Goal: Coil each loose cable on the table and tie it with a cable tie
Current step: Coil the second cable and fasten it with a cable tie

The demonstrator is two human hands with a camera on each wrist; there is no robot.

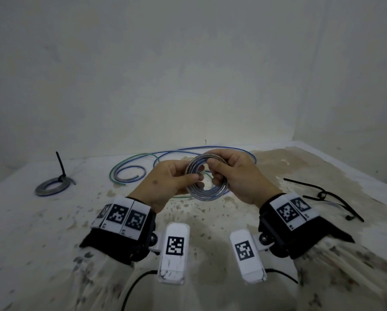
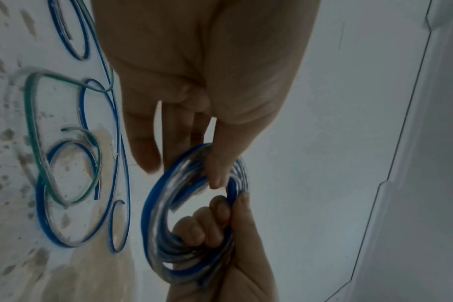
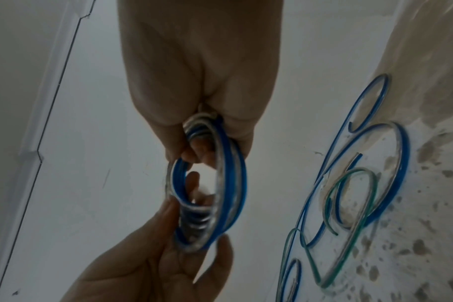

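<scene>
Both hands up: left hand [image 1: 165, 180] pinches the blue cable coil [image 1: 207, 179], right hand [image 1: 235, 176] grips its far side.

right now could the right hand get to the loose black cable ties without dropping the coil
Probably yes: the cable ties lie in the open on the table just right of the right hand, and the left hand also grips the coil.

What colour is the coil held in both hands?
Blue and clear, silvery coil; best seen in the right wrist view.
</scene>
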